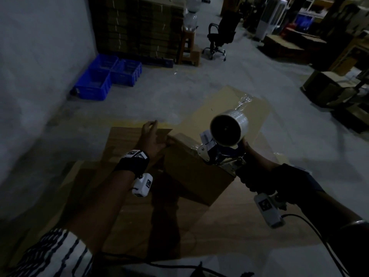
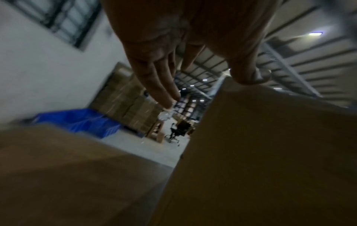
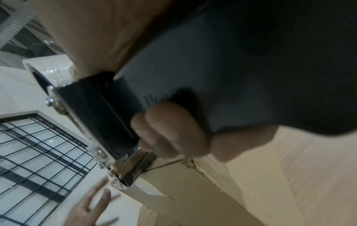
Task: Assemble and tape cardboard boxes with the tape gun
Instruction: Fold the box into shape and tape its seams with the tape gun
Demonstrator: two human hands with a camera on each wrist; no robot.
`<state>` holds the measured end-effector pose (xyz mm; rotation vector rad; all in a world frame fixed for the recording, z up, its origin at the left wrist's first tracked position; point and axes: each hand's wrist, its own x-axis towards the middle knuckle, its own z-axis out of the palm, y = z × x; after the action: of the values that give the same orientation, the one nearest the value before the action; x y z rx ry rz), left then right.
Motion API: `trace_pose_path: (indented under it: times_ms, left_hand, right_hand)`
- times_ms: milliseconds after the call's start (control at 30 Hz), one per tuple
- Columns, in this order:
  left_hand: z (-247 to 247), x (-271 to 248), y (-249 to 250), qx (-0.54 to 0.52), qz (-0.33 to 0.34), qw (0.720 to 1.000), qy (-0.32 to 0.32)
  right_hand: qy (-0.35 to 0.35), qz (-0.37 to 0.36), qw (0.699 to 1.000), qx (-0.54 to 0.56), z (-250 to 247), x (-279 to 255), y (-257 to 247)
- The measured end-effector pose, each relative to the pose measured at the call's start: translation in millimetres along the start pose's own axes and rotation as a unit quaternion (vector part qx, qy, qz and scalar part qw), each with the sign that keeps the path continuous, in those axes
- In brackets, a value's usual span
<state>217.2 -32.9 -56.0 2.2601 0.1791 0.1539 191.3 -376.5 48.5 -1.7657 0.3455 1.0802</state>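
Observation:
A brown cardboard box [image 1: 197,176] stands on flat cardboard sheets on the floor in the head view. My right hand [image 1: 253,180] grips the handle of the tape gun [image 1: 221,148], whose clear tape roll [image 1: 229,127] points up and whose metal front end sits at the box's top right edge. In the right wrist view my fingers [image 3: 173,131] curl round the black handle [image 3: 100,114]. My left hand [image 1: 152,137] is spread open at the box's top left corner, thumb touching the cardboard edge [image 2: 249,91]. Its fingers [image 2: 160,85] are straight.
Flat cardboard sheets [image 1: 229,104] lie under and beyond the box. Blue crates [image 1: 107,76] sit by the left wall. Stacked cartons [image 1: 139,27], a stool and an office chair [image 1: 219,39] stand farther back. More boxes [image 1: 329,86] line the right side. A cable trails from my right wrist.

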Motion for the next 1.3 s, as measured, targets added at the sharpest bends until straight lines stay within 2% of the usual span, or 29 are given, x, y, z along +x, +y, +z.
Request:
trace_pose_path:
  times_ms: [100,200,233,267,400,533,700,800,967,1133,1300]
  left_hand:
    - [3.3,-7.1,13.8,0.092,0.143,0.985,0.011]
    - [10.9,-12.5,33.8,0.138,0.29,0.946,-0.043]
    - [13.5,-13.2,39.2,0.136,0.315,0.938,-0.054]
    - [15.0,-13.7,44.9,0.134,0.306,0.94,-0.065]
    - [19.1,-8.4,50.0,0.137,0.195,0.969,-0.068]
    - [19.2,-10.8,59.7,0.14,0.15,0.977,-0.058]
    - [23.8,-14.5,61.7,0.085,0.066,0.994,-0.006]
    - [25.7,-17.0,63.7,0.052,0.036,0.998,-0.004]
    - [25.5,-20.2,66.0,0.046,0.036,0.998,-0.002]
    - [28.6,-17.3,63.7,0.033,0.019,0.999,-0.003]
    - [28.0,-11.6,58.9,0.084,0.046,0.995,-0.007]
  right_hand:
    - [0.006,0.001,1.0,0.001,1.6,-0.8,0.5]
    - [0.006,0.006,1.0,0.0,3.4,-3.3,-0.6]
    - [0.005,0.003,1.0,-0.002,3.9,-4.1,-0.6]
    - [0.005,-0.002,1.0,-0.002,4.6,-4.7,-0.4]
    - [0.025,-0.003,1.0,-0.01,10.0,-8.0,-1.2]
    - [0.029,-0.01,0.999,-0.028,12.4,-12.1,-1.9]
    - [0.011,-0.026,0.999,-0.037,15.4,-23.9,-3.8]
    - [-0.008,-0.04,0.998,-0.044,15.9,-31.2,-3.1]
    - [0.003,-0.021,0.998,-0.059,-0.2,-39.4,6.4]
    - [0.008,-0.035,0.996,-0.079,-7.7,-43.3,16.4]
    - [0.029,-0.031,0.995,-0.085,-30.2,-45.7,36.9]
